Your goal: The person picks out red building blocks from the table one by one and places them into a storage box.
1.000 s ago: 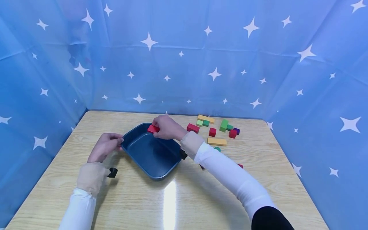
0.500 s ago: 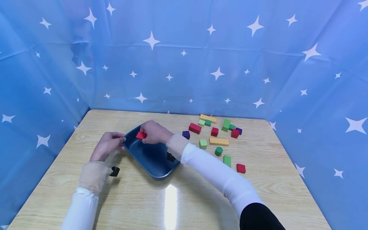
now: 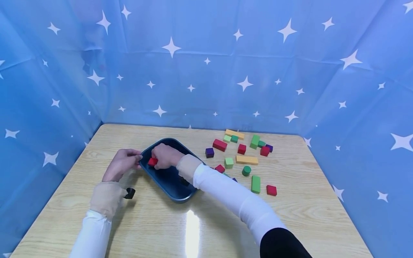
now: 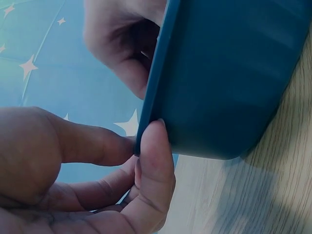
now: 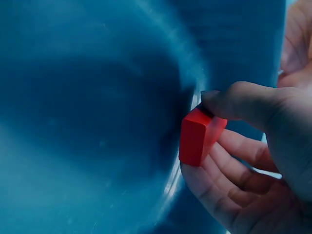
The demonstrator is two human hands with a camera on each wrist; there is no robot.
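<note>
A dark blue rectangular tray [image 3: 171, 182] with raised walls lies on the wooden table. My left hand [image 3: 120, 165] pinches its left corner; in the left wrist view the thumb and forefinger [image 4: 155, 151] grip the rim from both sides. Inside the tray, my right hand [image 3: 166, 156] holds a red block [image 5: 197, 139] between thumb and fingers. In the right wrist view that block is down by the curve where floor meets wall, near the left corner. The tray's floor shows no other block.
Right of the tray lie loose blocks: a purple cube [image 3: 209, 153], a long yellow block [image 3: 246, 159], a green cylinder [image 3: 246, 170], a green block [image 3: 256, 184], a red block [image 3: 271, 190] and several more. My right forearm covers some. A starry blue curtain [image 3: 206, 71] stands behind the table.
My right hand has moved left and down into the tray with the red block, from over its far edge to the left corner. My left hand keeps its grip on the rim.
</note>
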